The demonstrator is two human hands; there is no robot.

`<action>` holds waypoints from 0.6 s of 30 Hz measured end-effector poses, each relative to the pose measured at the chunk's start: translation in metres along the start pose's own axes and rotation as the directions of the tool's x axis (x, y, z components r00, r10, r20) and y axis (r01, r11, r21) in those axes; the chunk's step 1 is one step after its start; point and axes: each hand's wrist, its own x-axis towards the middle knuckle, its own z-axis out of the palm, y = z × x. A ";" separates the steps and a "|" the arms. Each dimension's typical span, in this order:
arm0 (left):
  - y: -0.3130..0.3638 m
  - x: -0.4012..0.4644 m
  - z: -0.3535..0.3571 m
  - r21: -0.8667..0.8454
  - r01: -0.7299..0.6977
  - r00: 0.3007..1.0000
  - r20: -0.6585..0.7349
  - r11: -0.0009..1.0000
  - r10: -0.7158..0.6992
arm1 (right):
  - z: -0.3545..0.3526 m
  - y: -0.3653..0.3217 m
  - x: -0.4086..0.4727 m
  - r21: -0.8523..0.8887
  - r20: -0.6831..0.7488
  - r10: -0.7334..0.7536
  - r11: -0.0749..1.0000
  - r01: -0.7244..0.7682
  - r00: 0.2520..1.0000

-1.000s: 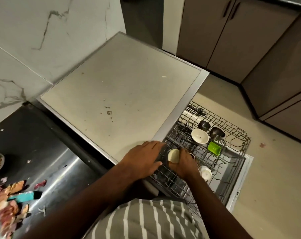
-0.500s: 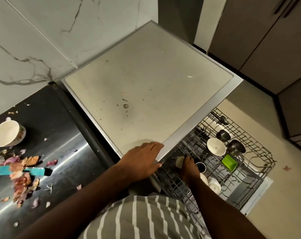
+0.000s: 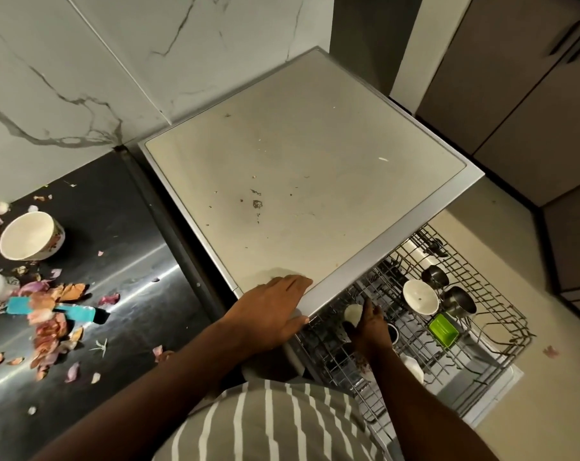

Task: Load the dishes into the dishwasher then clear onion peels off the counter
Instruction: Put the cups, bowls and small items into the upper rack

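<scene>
The small white cup (image 3: 352, 312) sits in the dishwasher rack (image 3: 481, 331), with the right hand's (image 3: 370, 327) fingers curled round it. The left hand (image 3: 270, 311) lies flat on the dishwasher top (image 3: 298, 168), fingers straight and together.

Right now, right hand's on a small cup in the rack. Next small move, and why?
Probably lower the small white cup into the rack and release it. The right hand holds it just over the wires near the front edge, while the left hand rests on the dishwasher top. A floral bowl waits on the counter.
</scene>
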 end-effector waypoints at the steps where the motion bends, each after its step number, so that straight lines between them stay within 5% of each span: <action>1: -0.001 -0.002 -0.001 -0.004 0.002 1.000 -0.010 1.000 -0.002 | -0.006 -0.006 -0.008 0.073 -0.075 -0.018 0.997 0.024 0.997; 5: -0.010 -0.014 -0.004 -0.027 0.013 0.997 -0.078 1.000 -0.015 | -0.047 -0.047 -0.051 0.332 -0.507 0.002 0.923 0.193 0.862; 8: -0.022 -0.026 -0.006 -0.075 0.048 0.987 -0.147 0.996 -0.058 | -0.080 -0.082 -0.082 0.353 -0.693 -0.060 0.840 0.411 0.718; 14: -0.052 -0.067 -0.014 -0.173 0.137 0.927 -0.325 0.975 -0.187 | -0.097 -0.179 -0.110 -0.005 -0.540 -0.582 0.724 0.690 0.607; 18: -0.080 -0.111 -0.018 -0.262 0.221 0.841 -0.438 0.939 -0.320 | -0.072 -0.254 -0.129 -0.180 -0.355 -0.819 0.533 0.827 0.450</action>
